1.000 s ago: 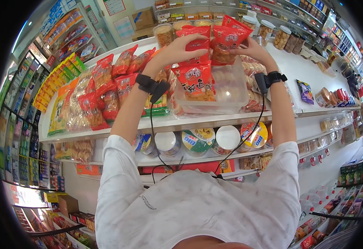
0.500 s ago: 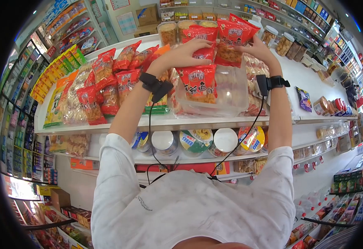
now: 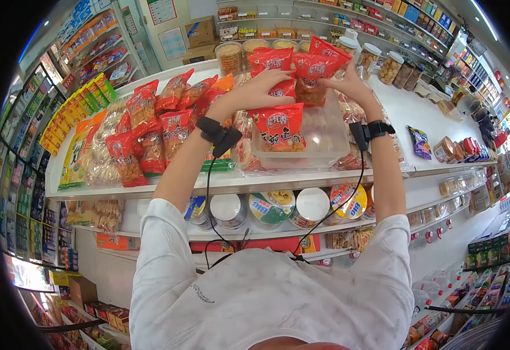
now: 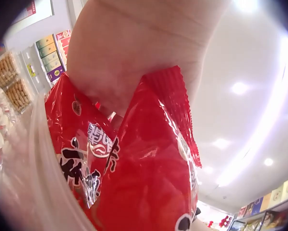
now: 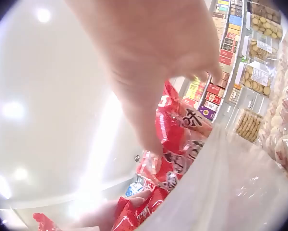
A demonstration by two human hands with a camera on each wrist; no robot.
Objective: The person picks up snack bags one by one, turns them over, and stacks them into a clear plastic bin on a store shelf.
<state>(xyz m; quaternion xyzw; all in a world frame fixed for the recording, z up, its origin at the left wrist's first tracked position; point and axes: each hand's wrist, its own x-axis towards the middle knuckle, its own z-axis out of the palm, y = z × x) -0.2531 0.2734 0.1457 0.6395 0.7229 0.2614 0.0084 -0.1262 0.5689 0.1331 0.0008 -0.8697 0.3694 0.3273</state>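
Note:
Red snack bags stand in a translucent plastic bin (image 3: 325,153) on the white counter. My left hand (image 3: 261,92) reaches over the bin's left side, fingers and thumb stretched out across the bags. One red snack bag (image 3: 277,125) leans at the front below my thumb. In the left wrist view, the peaked top of a red bag (image 4: 149,159) comes right up to the palm. My right hand (image 3: 355,87) holds another red snack bag (image 3: 315,70) at the back right, thumb on its near side. The right fingertips are largely hidden behind that bag.
Left of the bin lie more red bags (image 3: 176,131) and clear packs of biscuits (image 3: 106,146). Round tubs (image 3: 230,58) and lidded jars (image 3: 390,68) line the back. A purple bag (image 3: 419,143) lies to the right. Instant-noodle tubs (image 3: 271,209) fill the shelf beneath.
The head view has shifted slightly. The left hand keeps its spread over the bags, and the right hand stays at the back-right bag, with only small movements.

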